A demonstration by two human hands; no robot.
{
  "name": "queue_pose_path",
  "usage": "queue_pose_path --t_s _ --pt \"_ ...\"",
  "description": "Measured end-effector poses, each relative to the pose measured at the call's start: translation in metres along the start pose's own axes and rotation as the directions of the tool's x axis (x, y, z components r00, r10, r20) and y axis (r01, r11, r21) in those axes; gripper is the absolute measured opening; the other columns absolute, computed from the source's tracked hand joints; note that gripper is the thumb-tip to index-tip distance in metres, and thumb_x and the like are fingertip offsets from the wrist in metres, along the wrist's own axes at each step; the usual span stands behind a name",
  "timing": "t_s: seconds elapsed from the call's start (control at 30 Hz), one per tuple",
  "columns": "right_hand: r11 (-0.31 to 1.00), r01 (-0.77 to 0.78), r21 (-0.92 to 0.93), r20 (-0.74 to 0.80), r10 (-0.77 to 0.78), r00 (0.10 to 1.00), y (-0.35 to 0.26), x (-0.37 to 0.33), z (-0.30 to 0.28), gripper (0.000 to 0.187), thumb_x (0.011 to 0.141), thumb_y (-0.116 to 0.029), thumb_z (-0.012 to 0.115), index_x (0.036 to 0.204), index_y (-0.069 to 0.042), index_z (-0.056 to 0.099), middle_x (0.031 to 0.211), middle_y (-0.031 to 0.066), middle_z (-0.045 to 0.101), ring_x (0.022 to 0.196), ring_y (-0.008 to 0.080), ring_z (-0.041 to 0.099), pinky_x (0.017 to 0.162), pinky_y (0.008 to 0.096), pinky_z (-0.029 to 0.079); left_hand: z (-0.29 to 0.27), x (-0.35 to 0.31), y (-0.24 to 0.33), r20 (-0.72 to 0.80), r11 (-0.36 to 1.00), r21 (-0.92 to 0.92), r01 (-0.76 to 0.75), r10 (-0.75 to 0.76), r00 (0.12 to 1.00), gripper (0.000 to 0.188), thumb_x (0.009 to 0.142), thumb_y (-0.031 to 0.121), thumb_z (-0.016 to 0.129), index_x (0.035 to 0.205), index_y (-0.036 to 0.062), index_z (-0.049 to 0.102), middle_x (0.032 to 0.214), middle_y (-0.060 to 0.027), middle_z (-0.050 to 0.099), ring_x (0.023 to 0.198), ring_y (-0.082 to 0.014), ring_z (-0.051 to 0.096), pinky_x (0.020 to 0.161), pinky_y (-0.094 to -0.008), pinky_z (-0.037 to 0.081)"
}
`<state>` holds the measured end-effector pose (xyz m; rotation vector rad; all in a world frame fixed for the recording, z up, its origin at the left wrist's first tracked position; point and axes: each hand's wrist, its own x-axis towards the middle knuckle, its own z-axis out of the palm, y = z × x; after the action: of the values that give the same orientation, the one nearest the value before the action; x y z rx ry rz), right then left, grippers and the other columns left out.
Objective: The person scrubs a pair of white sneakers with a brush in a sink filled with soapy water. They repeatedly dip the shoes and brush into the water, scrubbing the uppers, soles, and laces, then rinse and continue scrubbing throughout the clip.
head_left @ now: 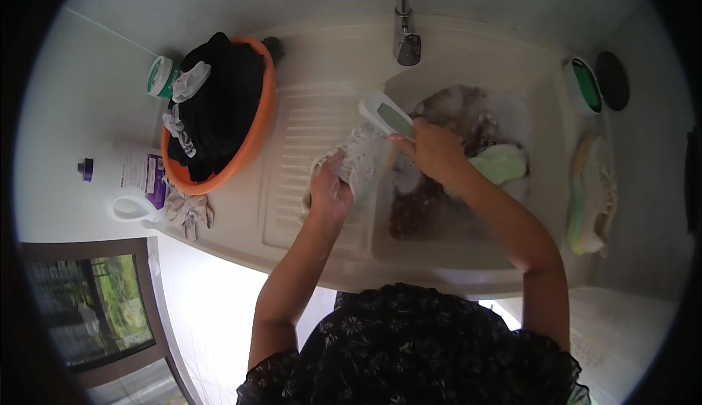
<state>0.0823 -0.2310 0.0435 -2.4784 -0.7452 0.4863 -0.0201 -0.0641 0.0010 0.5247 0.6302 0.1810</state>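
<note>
Shoe: mid-scrub on ribbed drainboard, left of basin.
Left hand: grip clamped on shoe.
Right hand: grip closed around brush.
Left to do: second shoe, right of basin, apparently unwashed.

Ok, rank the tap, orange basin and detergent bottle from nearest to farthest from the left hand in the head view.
1. Orange basin, to the left of the left hand.
2. Tap, up and to the right.
3. Detergent bottle, far left on the counter.
</note>
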Motion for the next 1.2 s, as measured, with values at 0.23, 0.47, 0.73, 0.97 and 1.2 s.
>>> queue_pose_path --t_s 0.23,0.47,0.73,0.97,1.2 --pt "0.988 -0.116 -0.106 -0.029 0.113 0.993 0.027 0.005 0.007 0.066 0.078 -0.062 0.042 0.083 0.003 0.054 0.071 0.0196 0.061 0.071 0.0338 0.061 0.065 0.0433 0.047 0.001 -0.008 0.005 0.136 0.999 -0.035 0.012 -0.007 0.991 0.035 0.088 0.014 0.040 0.115 -0.0073 0.042 0.117 -0.0204 0.048 0.108 -0.0323 0.047 0.095 -0.0420 0.036" --pt "0.978 0.201 -0.062 -0.009 -0.202 0.979 -0.024 -0.006 0.035 0.060 0.079 -0.056 0.048 0.076 0.003 0.052 0.064 0.0205 0.058 0.061 0.0370 0.058 0.058 0.0434 0.046 -0.017 -0.002 0.000 0.096 0.999 -0.033 -0.029 0.032 0.995 0.049 0.089 0.030 0.032 0.121 -0.0080 0.037 0.124 -0.0211 0.043 0.113 -0.0328 0.043 0.099 -0.0429 0.030" --pt "0.977 0.188 -0.100 0.079 -0.180 0.980 -0.041 0.000 0.016 0.063 0.079 -0.060 0.044 0.083 0.002 0.053 0.069 0.0197 0.059 0.066 0.0356 0.059 0.059 0.0420 0.047 0.014 -0.022 0.014 0.172 0.988 -0.149 -0.043 0.068 0.983 0.067 0.089 0.049 0.030 0.128 -0.0052 0.028 0.128 -0.0196 0.037 0.116 -0.0326 0.038 0.099 -0.0423 0.029" --pt "0.986 -0.129 -0.106 0.029 0.133 0.991 0.015 0.034 -0.018 0.063 0.081 -0.059 0.042 0.088 0.002 0.056 0.076 0.0185 0.061 0.071 0.0332 0.061 0.061 0.0402 0.048 0.016 -0.021 0.017 0.089 0.965 -0.251 0.071 -0.050 0.995 0.072 0.086 0.055 0.032 0.129 -0.0033 0.028 0.129 -0.0190 0.036 0.117 -0.0328 0.038 0.099 -0.0423 0.029" --pt "0.973 0.206 -0.100 0.163 -0.188 0.968 -0.048 -0.003 0.022 0.060 0.082 -0.056 0.043 0.081 0.002 0.056 0.072 0.0186 0.061 0.069 0.0342 0.060 0.060 0.0412 0.048 0.005 -0.027 0.018 0.094 0.989 -0.145 -0.036 0.050 0.994 0.081 0.084 0.059 0.033 0.132 -0.0052 0.021 0.135 -0.0194 0.028 0.123 -0.0331 0.031 0.103 -0.0427 0.024"
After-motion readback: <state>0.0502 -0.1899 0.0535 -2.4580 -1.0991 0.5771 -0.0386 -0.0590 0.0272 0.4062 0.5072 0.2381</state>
